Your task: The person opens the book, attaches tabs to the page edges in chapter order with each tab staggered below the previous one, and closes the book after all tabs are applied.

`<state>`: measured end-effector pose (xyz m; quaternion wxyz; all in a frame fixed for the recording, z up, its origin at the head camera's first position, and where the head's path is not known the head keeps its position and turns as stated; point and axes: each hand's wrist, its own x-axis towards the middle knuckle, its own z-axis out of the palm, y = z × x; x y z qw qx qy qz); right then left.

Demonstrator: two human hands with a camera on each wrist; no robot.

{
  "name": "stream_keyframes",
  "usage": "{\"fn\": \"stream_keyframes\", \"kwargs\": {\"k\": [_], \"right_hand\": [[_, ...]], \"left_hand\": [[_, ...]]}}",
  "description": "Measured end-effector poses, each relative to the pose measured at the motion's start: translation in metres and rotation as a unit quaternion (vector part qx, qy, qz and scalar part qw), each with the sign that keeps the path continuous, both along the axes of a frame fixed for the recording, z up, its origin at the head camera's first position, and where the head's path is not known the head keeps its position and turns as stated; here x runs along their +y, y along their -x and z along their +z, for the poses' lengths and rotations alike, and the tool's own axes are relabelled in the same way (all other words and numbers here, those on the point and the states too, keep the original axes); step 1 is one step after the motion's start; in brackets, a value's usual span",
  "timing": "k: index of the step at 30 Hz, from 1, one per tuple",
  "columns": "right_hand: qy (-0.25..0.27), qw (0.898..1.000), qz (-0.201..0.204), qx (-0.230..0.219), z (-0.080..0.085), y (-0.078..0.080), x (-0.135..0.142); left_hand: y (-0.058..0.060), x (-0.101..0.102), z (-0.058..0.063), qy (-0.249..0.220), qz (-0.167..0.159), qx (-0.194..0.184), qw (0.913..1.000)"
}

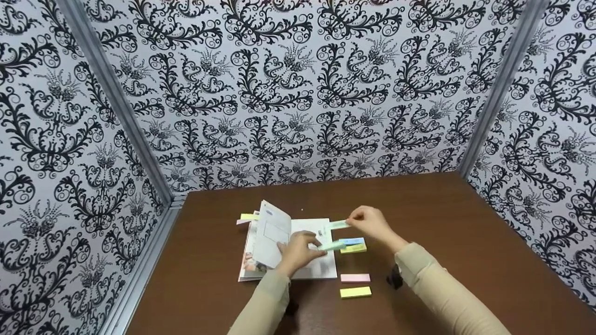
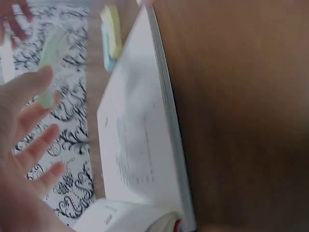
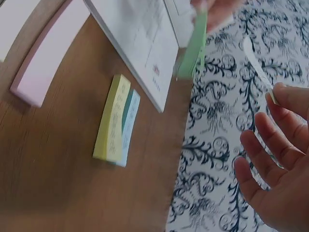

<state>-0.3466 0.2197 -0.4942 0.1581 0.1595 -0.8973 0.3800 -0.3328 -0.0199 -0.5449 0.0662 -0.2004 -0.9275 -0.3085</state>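
Above the right page of an open book (image 1: 272,235), my left hand (image 1: 299,251) pinches a green sticky-note pad (image 1: 334,245) between thumb and finger. The left wrist view shows that pad (image 2: 53,48) held at one end, with the other fingers spread. My right hand (image 1: 372,222) pinches a single pale green sticky note (image 1: 339,224) by its end, just beyond the book's right edge. In the right wrist view this note (image 3: 258,67) is a thin curved strip, apart from the green pad (image 3: 193,48). A raised page stands up at the book's middle.
Yellow and pink tabs (image 1: 248,217) stick out from the book's left side. Right of the book lie a blue pad (image 1: 356,241) and a yellow pad (image 3: 113,121), overlapping. Nearer me are a pink pad (image 1: 355,278) and another yellow pad (image 1: 355,292). Patterned walls (image 1: 298,93) surround the brown table (image 1: 419,204).
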Motion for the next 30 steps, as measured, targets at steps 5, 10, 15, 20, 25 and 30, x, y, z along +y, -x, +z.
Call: {"fn": "stream_keyframes", "kwargs": {"k": [5,10,15,20,25,30], "right_hand": [[0.022,0.998,-0.041,-0.032,-0.003,0.001,0.017],[0.027,0.997,-0.058,-0.051,-0.008,0.001,0.025],[0.018,0.996,-0.066,-0.061,-0.012,0.0,0.029],[0.018,0.995,-0.075,-0.068,-0.011,0.001,0.032],[0.017,0.994,-0.081,-0.067,-0.015,0.002,0.034],[0.018,0.994,-0.082,-0.071,-0.019,0.002,0.035]], "left_hand": [[-0.022,0.005,-0.003,0.0,-0.053,-0.054,0.9972],[-0.039,0.011,-0.007,0.016,-0.084,-0.088,0.9924],[-0.051,0.016,-0.011,0.034,-0.133,-0.109,0.9845],[-0.056,0.023,-0.013,0.08,-0.212,-0.054,0.9725],[-0.061,0.029,-0.017,0.129,-0.179,-0.058,0.9737],[-0.064,0.033,-0.022,0.147,-0.157,-0.068,0.9742]]}}
